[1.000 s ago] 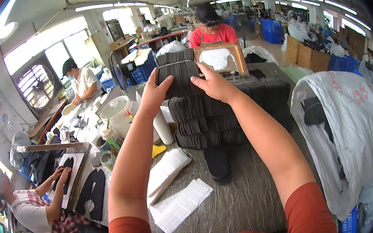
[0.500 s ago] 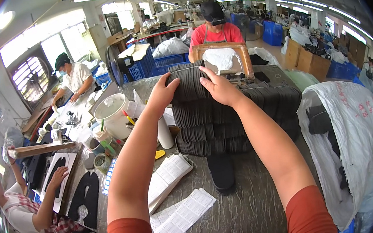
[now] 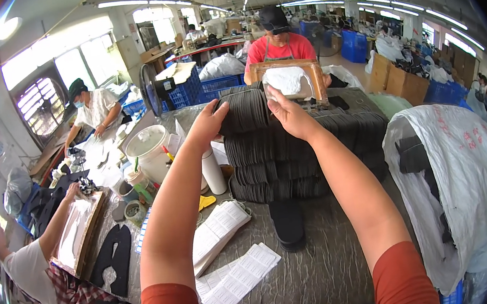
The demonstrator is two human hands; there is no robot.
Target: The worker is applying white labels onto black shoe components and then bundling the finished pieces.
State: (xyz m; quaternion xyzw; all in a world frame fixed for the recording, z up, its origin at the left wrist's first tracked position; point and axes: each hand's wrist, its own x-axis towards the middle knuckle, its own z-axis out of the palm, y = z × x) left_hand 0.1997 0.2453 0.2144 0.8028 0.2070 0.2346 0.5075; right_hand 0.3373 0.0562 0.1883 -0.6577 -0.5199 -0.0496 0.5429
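Note:
At the far end of the table, a tied bundle of black shoe insoles (image 3: 244, 111) lies on top of stacked rows of similar black bundles (image 3: 270, 148). My left hand (image 3: 208, 125) is closed against the bundle's left end, its thumb over the edge. Beside the right end, my right hand (image 3: 293, 117) is open, fingers stretched out and a slight gap from the bundle. A thin string runs over the bundle's top. A single black insole (image 3: 287, 225) lies flat in front of the stack, between my forearms.
Printed paper sheets (image 3: 240, 280), a white bucket (image 3: 146, 145) and a white bottle (image 3: 213, 173) are on the left. A white sack (image 3: 461, 188) stands at the right edge. Across the table, a person in red (image 3: 279, 44) is behind a wooden frame (image 3: 316, 79); others work left.
My right hand has moved off the bundle's right end and loosened. My left hand has shifted slightly left. At left, a co-worker's raised frame has come down onto the work surface.

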